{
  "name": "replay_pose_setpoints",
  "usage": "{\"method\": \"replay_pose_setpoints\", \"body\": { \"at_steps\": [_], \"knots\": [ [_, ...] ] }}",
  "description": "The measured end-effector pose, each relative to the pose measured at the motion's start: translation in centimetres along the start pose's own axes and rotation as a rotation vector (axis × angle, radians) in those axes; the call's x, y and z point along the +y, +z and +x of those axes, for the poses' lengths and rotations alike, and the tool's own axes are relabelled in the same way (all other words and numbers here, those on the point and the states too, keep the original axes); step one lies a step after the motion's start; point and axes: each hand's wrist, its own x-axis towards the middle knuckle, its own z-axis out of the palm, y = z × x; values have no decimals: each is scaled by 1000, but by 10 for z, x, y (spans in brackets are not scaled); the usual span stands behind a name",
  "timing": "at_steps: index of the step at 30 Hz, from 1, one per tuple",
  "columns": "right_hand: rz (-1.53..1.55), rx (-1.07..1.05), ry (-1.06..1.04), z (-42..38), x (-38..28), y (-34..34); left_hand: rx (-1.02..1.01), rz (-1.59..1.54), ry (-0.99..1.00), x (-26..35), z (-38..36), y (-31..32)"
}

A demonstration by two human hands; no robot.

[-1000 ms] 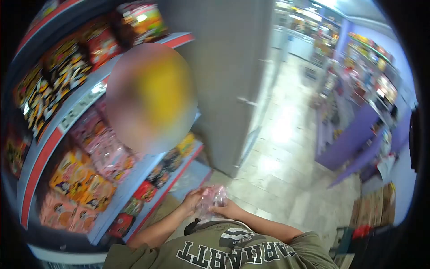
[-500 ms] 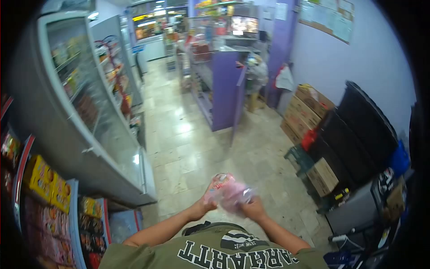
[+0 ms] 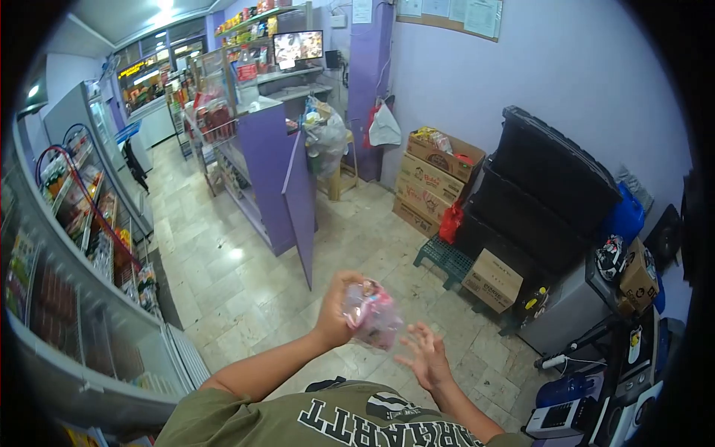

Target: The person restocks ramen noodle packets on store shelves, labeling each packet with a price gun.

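In the head view, a pink, shiny, see-through plastic packet [image 3: 378, 319] is held up in front of my body. My left hand [image 3: 339, 307] is wrapped round its left side. What the packet contains is too blurred to make out. Just to the right of it, my right hand [image 3: 428, 357] is apart from the packet, its fingers spread and nothing in them.
A purple counter [image 3: 261, 171] with a swung-out door panel [image 3: 296, 212] stands ahead. Stacked cartons [image 3: 426, 186], large black bins [image 3: 529, 194] and a smaller carton [image 3: 493, 279] line the right wall. Glass-door fridges [image 3: 89, 320] run along the left. Tiled floor [image 3: 223, 298] lies between.
My right hand has let go of the packet and opened beside it. The left hand keeps hold. My view has turned to the right, toward the bins.
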Motion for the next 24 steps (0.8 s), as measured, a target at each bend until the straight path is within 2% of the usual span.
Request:
{"method": "replay_pose_setpoints", "body": {
  "at_steps": [1, 2, 4, 5, 7, 9, 11, 14, 17, 20, 21, 22, 23, 24],
  "knots": [
    [149, -102, 75, 13, -6, 11, -1, -48, 59, 2, 18, 7],
    [305, -204, 148, 24, -11, 22, -108, -57, 32, -10, 28, 13],
    [444, -126, 90, 44, -26, 47, -321, -77, -19, -37, 44, 26],
    [509, -92, 59, 55, -32, 53, -438, 82, -12, -40, 57, 28],
    [270, 10, -17, 76, -38, 36, -662, 410, 12, -42, 86, 31],
    [66, 179, -36, 100, -49, 28, -718, 559, 174, -83, 103, 31],
    [-56, 224, -148, 139, -47, 6, -713, 698, 324, -118, 124, 34],
    [-196, 231, -255, 194, -59, -21, -730, 615, 336, -147, 185, 44],
    [-526, 210, -335, 252, -82, -43, -1012, 519, 149, -192, 247, 29],
    [-855, 276, -394, 341, -96, -87, -989, 210, -194, -185, 305, -15],
    [-954, 311, -438, 377, -110, -118, -869, 374, -157, -180, 327, -34],
    [-997, 339, -435, 407, -145, -122, -737, 533, -128, -176, 349, -56],
    [-1042, 371, -394, 427, -176, -122, -574, 557, -180, -178, 370, -82],
    [-1040, 344, -510, 458, -190, -140, -411, 569, -250, -184, 384, -108]
  ]
}}
